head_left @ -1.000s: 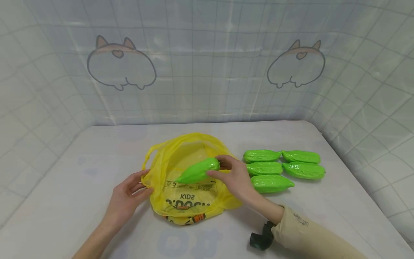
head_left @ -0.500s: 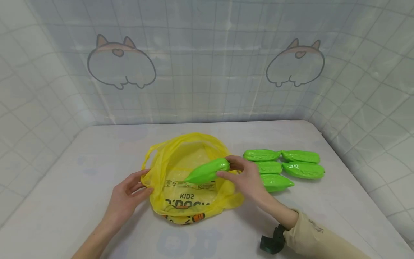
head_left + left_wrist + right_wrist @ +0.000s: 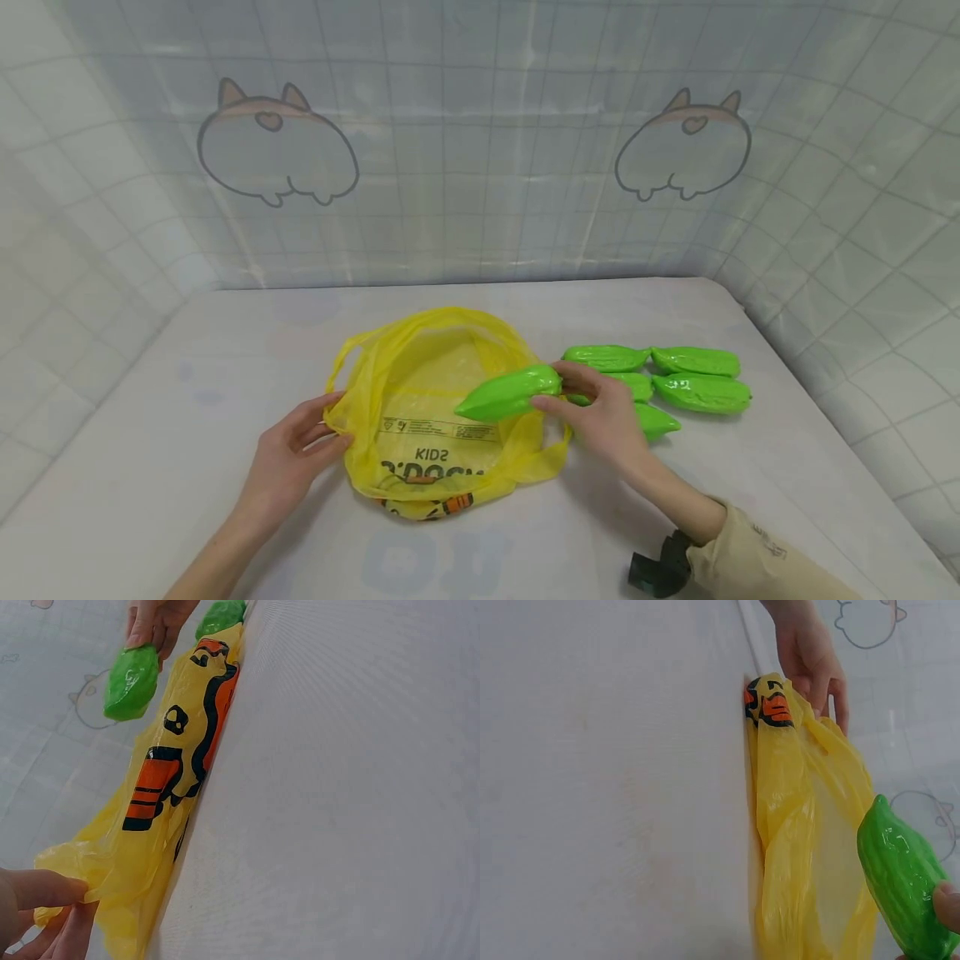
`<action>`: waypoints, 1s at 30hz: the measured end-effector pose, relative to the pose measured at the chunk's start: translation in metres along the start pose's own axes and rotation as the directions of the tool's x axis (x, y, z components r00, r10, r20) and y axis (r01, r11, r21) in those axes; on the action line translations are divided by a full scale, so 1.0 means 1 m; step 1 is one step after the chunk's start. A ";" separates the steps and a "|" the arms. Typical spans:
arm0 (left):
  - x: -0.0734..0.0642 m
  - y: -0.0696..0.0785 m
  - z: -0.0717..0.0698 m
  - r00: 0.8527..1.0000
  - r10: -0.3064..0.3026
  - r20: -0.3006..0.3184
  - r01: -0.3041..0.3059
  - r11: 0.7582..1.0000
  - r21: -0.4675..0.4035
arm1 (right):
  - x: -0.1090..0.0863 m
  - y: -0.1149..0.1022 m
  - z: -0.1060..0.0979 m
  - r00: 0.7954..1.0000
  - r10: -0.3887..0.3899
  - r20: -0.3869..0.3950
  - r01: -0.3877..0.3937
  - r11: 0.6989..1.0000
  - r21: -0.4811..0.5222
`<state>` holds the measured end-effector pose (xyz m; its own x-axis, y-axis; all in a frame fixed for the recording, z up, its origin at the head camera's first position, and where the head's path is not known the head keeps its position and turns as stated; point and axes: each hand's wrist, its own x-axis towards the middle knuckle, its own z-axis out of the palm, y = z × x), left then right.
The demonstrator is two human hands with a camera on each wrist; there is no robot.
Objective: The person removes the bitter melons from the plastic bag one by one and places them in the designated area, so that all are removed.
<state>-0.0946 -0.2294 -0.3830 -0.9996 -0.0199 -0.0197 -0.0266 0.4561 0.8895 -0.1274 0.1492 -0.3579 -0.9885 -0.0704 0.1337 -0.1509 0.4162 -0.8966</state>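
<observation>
A yellow plastic bag lies on the white table with its mouth spread wide, dark lettering visible inside. My left hand pinches the left edge of the bag, thumb and fingers on the film, as the left wrist view also shows. In my right hand I grip the blunt end of a glossy green bitter melon, ridged and pointed. It hangs over the right part of the bag's mouth, its tip to the left. In the right wrist view the bitter melon sits in front of the yellow film.
Several more green bitter melons lie in rows on the table right of the bag, some partly hidden by my right hand. A dark wrist device sits at my right sleeve. Tile-patterned sheeting rises behind and at both sides.
My right hand has moved to the right with the bitter melon, from over the middle of the bag toward its right rim. The left hand keeps its hold on the bag's edge.
</observation>
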 end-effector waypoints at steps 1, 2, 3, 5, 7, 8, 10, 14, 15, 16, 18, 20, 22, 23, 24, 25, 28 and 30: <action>0.000 0.000 0.000 1.000 0.002 0.000 -0.002 1.000 -0.001 | -0.001 0.001 -0.002 1.000 0.005 -0.005 -0.005 1.000 0.003; 0.000 0.000 0.000 1.000 0.003 0.000 -0.003 1.000 0.001 | -0.001 0.002 -0.004 1.000 0.009 -0.007 -0.009 1.000 0.007; 0.000 0.000 0.000 1.000 0.003 0.000 -0.003 1.000 0.006 | -0.002 0.003 -0.006 1.000 0.007 -0.014 -0.007 1.000 0.011; 0.000 0.000 0.000 1.000 0.004 -0.001 -0.004 1.000 0.006 | -0.003 0.005 -0.011 1.000 -0.002 -0.028 0.002 1.000 0.007; 0.000 0.000 0.000 1.000 0.006 -0.002 -0.006 1.000 0.005 | -0.003 0.007 -0.014 0.999 -0.020 -0.045 0.020 1.000 -0.005; 0.000 0.000 0.000 1.000 0.005 -0.003 -0.005 1.000 0.006 | -0.003 0.009 -0.016 0.998 -0.028 -0.053 0.027 1.000 -0.014; 0.000 -0.001 0.000 1.000 0.005 -0.003 -0.005 1.000 0.005 | -0.004 0.011 -0.020 0.997 -0.035 -0.067 0.033 0.999 -0.032; 0.000 -0.001 -0.001 1.000 0.002 -0.003 -0.002 1.000 0.010 | -0.005 0.015 -0.026 0.997 -0.019 -0.079 0.015 0.999 -0.050; 0.000 -0.001 0.000 1.000 0.001 -0.002 -0.001 1.000 0.009 | -0.005 0.016 -0.028 0.997 -0.015 -0.080 0.010 0.999 -0.052; 0.000 -0.001 0.000 1.000 0.001 -0.002 -0.001 1.000 0.008 | -0.006 0.017 -0.029 0.997 -0.013 -0.081 0.009 0.998 -0.054; 0.000 -0.001 0.000 1.000 0.000 -0.002 0.000 1.000 0.005 | -0.007 0.019 -0.032 0.996 -0.009 -0.086 0.004 0.998 -0.062; 0.000 -0.001 0.000 1.000 0.000 -0.001 0.000 1.000 0.006 | -0.008 0.021 -0.036 0.995 -0.010 -0.097 0.003 0.997 -0.074; 0.000 0.000 0.000 1.000 -0.002 -0.001 0.002 1.000 0.006 | -0.009 0.022 -0.040 0.994 -0.009 -0.111 -0.001 0.996 -0.090; 0.000 0.001 0.000 1.000 -0.004 -0.001 0.004 1.000 0.008 | -0.010 0.023 -0.043 0.993 -0.010 -0.119 -0.002 0.995 -0.101; 0.000 0.001 0.000 1.000 -0.007 -0.002 0.007 1.000 0.010 | -0.011 0.024 -0.045 0.992 -0.013 -0.126 -0.001 0.994 -0.107; 0.000 0.001 0.000 1.000 -0.008 -0.001 0.008 1.000 0.010 | -0.012 0.025 -0.047 0.991 -0.017 -0.134 0.002 0.994 -0.109; 0.000 0.002 0.000 1.000 -0.014 -0.002 0.014 1.000 0.010 | -0.014 0.028 -0.054 0.988 -0.036 -0.153 0.018 0.993 -0.120; 0.000 0.002 0.000 1.000 -0.017 -0.004 0.017 1.000 0.013 | -0.016 0.030 -0.058 0.985 -0.048 -0.164 0.031 0.994 -0.107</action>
<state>-0.0947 -0.2286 -0.3812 -0.9990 -0.0314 -0.0324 -0.0434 0.4670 0.8832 -0.1167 0.2155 -0.3627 -0.9678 0.0596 0.2445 -0.1813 0.5087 -0.8416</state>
